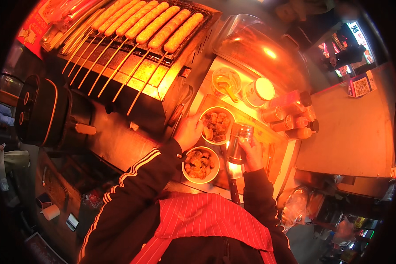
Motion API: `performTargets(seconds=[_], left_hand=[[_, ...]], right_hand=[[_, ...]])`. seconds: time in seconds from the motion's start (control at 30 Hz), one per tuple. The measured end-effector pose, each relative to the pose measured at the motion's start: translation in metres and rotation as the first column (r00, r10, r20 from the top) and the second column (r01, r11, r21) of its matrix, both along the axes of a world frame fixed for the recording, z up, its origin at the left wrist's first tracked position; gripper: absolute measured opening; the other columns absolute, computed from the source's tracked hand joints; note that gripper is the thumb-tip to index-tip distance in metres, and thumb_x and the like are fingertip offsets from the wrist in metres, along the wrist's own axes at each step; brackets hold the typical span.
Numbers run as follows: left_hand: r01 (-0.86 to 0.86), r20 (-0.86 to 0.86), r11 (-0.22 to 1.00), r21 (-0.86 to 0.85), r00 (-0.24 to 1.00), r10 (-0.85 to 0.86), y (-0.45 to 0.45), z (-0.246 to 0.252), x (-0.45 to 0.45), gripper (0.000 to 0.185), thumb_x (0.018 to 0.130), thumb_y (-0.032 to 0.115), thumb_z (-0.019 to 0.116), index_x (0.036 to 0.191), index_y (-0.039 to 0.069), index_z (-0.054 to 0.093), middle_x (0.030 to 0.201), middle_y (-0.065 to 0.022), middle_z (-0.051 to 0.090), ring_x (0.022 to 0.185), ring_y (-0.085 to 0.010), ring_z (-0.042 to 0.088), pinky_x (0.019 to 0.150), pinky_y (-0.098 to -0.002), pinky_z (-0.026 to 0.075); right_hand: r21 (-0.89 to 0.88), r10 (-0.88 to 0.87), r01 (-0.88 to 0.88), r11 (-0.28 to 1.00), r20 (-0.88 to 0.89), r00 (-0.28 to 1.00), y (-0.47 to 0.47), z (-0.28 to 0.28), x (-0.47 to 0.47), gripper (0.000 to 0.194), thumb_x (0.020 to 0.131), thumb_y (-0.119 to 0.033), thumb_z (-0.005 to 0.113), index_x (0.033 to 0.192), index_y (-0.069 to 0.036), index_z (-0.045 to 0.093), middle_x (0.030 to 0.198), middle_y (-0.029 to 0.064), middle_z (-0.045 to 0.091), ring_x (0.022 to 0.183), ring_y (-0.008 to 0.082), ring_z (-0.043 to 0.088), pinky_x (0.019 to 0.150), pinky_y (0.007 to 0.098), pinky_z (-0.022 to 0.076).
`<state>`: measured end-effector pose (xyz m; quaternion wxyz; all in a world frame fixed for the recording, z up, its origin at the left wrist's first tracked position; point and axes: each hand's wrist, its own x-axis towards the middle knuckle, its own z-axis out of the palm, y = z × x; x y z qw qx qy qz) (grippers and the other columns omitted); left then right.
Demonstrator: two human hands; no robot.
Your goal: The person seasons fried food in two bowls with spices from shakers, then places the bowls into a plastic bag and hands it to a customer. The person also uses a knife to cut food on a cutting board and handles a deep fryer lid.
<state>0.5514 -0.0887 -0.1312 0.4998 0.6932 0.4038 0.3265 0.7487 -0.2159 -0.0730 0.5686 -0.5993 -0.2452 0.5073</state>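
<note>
My left hand (189, 130) grips the rim of a paper bowl (233, 120) filled with browned food chunks (216, 125). In my right hand (251, 153) is a clear shaker jar (239, 143), held close to that bowl's right side. Nearer my body stands a second paper bowl (184, 173) with similar food pieces (199, 164). A knife (233, 191) with a dark, riveted handle lies below the jar, its blade partly hidden. Beneath all this is a wooden cutting board (260, 132).
Several skewered sausages (151, 26) lie on a grill (184, 62) at upper left. Seasoning bottles (288, 115), a white-lidded tub (259, 92) and a tub with a spoon (226, 82) stand beyond the board. A clear plastic cover (257, 46) sits behind. A black air fryer (49, 112) is at left.
</note>
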Motion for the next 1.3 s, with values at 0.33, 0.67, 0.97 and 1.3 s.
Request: performTargets(seconds=[0.33, 0.67, 0.97, 1.3], left_hand=[[-0.011, -0.011, 0.999, 0.049, 1.000, 0.012, 0.004, -0.020, 0.002, 0.029, 0.095, 0.012, 0.050, 0.120, 0.001, 0.060, 0.086, -0.0252, 0.062, 0.078, -0.0332, 0.065, 0.069, -0.0389, 0.049], [0.011, -0.076, 0.989, -0.145, 0.997, -0.023, 0.005, -0.011, -0.006, 0.028, 0.096, 0.014, 0.050, 0.120, 0.002, 0.061, 0.087, -0.0234, 0.063, 0.080, -0.0315, 0.066, 0.071, -0.0383, 0.050], [0.030, 0.020, 0.999, -0.015, 0.999, -0.030, 0.004, 0.003, -0.002, 0.031, 0.094, 0.009, 0.048, 0.122, 0.000, 0.059, 0.093, -0.0254, 0.065, 0.089, -0.0358, 0.067, 0.076, -0.0394, 0.051], [0.016, -0.017, 0.999, -0.046, 1.000, -0.017, 0.001, -0.005, 0.002, 0.028, 0.094, 0.008, 0.047, 0.117, -0.002, 0.059, 0.084, -0.0256, 0.062, 0.078, -0.0341, 0.065, 0.070, -0.0395, 0.050]], right_hand=[[-0.050, 0.340, -0.354, 0.934, -0.179, 0.923, 0.007, 0.052, -0.007, 0.038, 0.093, -0.027, 0.064, 0.119, 0.000, 0.060, 0.099, 0.0044, 0.066, 0.085, 0.0106, 0.061, 0.078, 0.0243, 0.0483], [-0.122, 0.275, -0.323, 0.939, -0.302, 0.913, 0.010, 0.041, 0.000, 0.039, 0.094, -0.026, 0.060, 0.121, 0.002, 0.059, 0.105, 0.0127, 0.068, 0.080, 0.0197, 0.068, 0.071, 0.0316, 0.0556], [-0.215, 0.361, -0.394, 0.894, -0.179, 0.915, 0.027, -0.023, 0.025, 0.037, 0.097, -0.029, 0.058, 0.115, 0.003, 0.060, 0.100, 0.0146, 0.069, 0.083, 0.0230, 0.070, 0.072, 0.0329, 0.0566], [-0.182, 0.364, -0.391, 0.902, -0.163, 0.917, 0.031, -0.034, 0.031, 0.047, 0.096, -0.040, 0.058, 0.121, -0.001, 0.055, 0.096, 0.0156, 0.068, 0.076, 0.0254, 0.070, 0.064, 0.0370, 0.0582]])
